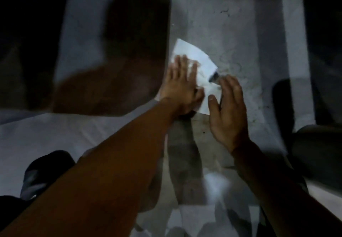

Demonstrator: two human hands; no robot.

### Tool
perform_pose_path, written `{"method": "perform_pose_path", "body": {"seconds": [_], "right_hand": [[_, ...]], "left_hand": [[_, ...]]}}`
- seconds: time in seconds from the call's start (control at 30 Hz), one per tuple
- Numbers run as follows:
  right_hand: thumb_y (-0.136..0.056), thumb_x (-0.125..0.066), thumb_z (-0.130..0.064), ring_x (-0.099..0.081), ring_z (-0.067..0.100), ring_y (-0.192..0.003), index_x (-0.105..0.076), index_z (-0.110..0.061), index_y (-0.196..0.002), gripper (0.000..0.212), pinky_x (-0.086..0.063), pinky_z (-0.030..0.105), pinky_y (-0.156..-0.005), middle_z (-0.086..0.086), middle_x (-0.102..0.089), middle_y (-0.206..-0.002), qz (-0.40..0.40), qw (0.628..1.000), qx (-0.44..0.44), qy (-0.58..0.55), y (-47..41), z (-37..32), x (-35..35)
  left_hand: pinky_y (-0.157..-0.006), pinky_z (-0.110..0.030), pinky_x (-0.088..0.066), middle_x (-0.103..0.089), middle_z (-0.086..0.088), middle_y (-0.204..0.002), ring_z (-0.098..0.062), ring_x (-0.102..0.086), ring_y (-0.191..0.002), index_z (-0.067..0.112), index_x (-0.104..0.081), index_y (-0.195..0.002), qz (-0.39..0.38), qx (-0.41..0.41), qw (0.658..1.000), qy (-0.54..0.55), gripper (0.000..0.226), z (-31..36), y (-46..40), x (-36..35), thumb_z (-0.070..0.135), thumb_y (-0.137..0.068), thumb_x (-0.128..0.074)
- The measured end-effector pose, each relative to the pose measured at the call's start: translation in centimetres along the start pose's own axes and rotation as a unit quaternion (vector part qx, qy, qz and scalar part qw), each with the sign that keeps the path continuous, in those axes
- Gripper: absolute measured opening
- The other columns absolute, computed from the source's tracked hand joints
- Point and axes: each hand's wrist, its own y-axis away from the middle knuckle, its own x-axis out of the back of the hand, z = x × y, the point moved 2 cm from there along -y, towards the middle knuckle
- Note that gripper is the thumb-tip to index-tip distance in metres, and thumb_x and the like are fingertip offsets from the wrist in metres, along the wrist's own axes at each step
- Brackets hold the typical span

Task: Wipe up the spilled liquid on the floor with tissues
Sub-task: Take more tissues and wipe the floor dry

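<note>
While the scene is dim and blurred, two bare forearms can be made out reaching forward from the bottom edge over a grey floor (231, 33). Nearest the camera, at the lower left, a dark sandal (39, 173) is seen on the floor beside the left forearm. Farther out, the right hand (226, 110) is held with its fingers straight and relaxed, nothing being grasped; its fingertips are placed at the near right edge of a white tissue (194, 57), though whether they touch it cannot be told. Just to the left, the left hand (182, 86) is laid flat on the tissue with its fingers spread and straight, the palm pressed down on the sheet and nothing gripped. The tissue is spread on the floor under and beyond the left hand, its far corner pointing away from the camera. A small dark patch (213, 78) is seen at the tissue's right edge, just beyond the right fingertips; what it is cannot be told. Faint dark marks are scattered on the floor to the right of the tissue. Beyond it, large dark shapes are seen at the upper left and at the right edge, too blurred to be named.
</note>
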Motion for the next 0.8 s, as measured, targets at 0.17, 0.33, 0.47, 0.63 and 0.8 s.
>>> {"method": "perform_pose_path", "body": {"seconds": [0.17,0.33,0.47,0.63,0.8], "right_hand": [[-0.100,-0.029,-0.047,-0.019,0.028,-0.156,-0.037,-0.004,-0.154,0.070,-0.017,0.038,-0.127,0.016,-0.026,-0.166,-0.018,0.999,-0.038,0.010,-1.0,0.4,0.8],[-0.105,-0.028,-0.051,-0.020,0.043,-0.154,-0.034,0.002,-0.155,0.072,-0.021,0.057,-0.124,0.027,-0.024,-0.164,-0.030,0.997,0.015,0.065,-0.6,0.8,-1.7],[-0.096,-0.021,-0.065,-0.002,0.044,-0.155,-0.016,-0.019,-0.162,0.081,-0.005,0.064,-0.123,0.021,-0.007,-0.169,-0.096,0.962,-0.073,0.246,-1.6,0.4,-5.5],[-0.093,-0.053,-0.042,-0.001,0.043,-0.156,-0.024,-0.007,-0.160,0.081,-0.001,0.058,-0.124,0.022,-0.009,-0.169,-0.149,0.957,0.049,0.244,-4.1,-2.6,-9.3],[-0.103,-0.035,-0.048,-0.017,0.034,-0.156,-0.050,-0.005,-0.145,0.062,-0.020,0.052,-0.125,0.021,-0.030,-0.164,-0.254,0.885,0.275,0.277,5.1,0.1,-5.7]], "left_hand": [[-0.124,-0.053,0.006,0.006,-0.018,-0.168,-0.037,0.013,-0.154,0.010,-0.002,-0.160,-0.077,-0.126,0.987,0.065,0.099,7.2,1.3,-1.1,0.052,-0.090,-0.058],[-0.121,-0.051,-0.021,-0.038,-0.018,-0.156,-0.034,-0.027,-0.150,0.010,-0.044,-0.148,0.110,0.036,0.958,0.263,0.071,1.2,4.8,4.0,0.030,-0.080,-0.052],[-0.105,-0.039,-0.044,-0.063,-0.015,-0.123,-0.022,-0.057,-0.116,0.003,-0.062,-0.126,0.164,0.064,0.939,0.297,0.052,-3.8,7.9,6.7,0.003,-0.075,-0.053],[-0.102,-0.035,-0.048,-0.067,-0.003,-0.113,-0.019,-0.062,-0.109,0.017,-0.067,-0.117,0.161,0.045,0.949,0.268,0.044,-4.0,8.1,7.9,0.013,-0.077,-0.049],[-0.091,-0.034,-0.054,-0.069,-0.001,-0.103,-0.018,-0.065,-0.098,0.016,-0.066,-0.107,0.186,0.094,0.927,0.313,0.033,-3.3,8.3,8.2,0.000,-0.082,-0.052]]}}
